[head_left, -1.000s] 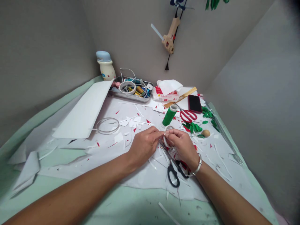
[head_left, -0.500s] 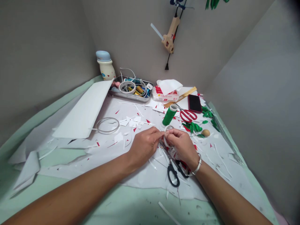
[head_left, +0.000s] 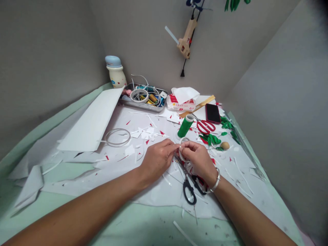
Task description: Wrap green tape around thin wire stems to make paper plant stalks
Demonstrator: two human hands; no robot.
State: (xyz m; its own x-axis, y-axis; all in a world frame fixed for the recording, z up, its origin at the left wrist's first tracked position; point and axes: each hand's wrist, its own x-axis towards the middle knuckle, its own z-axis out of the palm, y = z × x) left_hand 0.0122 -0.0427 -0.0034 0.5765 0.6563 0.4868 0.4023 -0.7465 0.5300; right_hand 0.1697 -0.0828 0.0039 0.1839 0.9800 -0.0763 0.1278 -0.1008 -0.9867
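Right now, the left hand (head_left: 157,160) and right hand (head_left: 198,160) meet above the paper scraps (head_left: 145,134), with a narrow translucent ring (head_left: 184,139) standing tilted on edge between them, nearer the right. Fingers (head_left: 171,145) of both hands press together at its rim in a tight pinch. Those fingers hide part of the loop, and the pinched spot is too small to make out.
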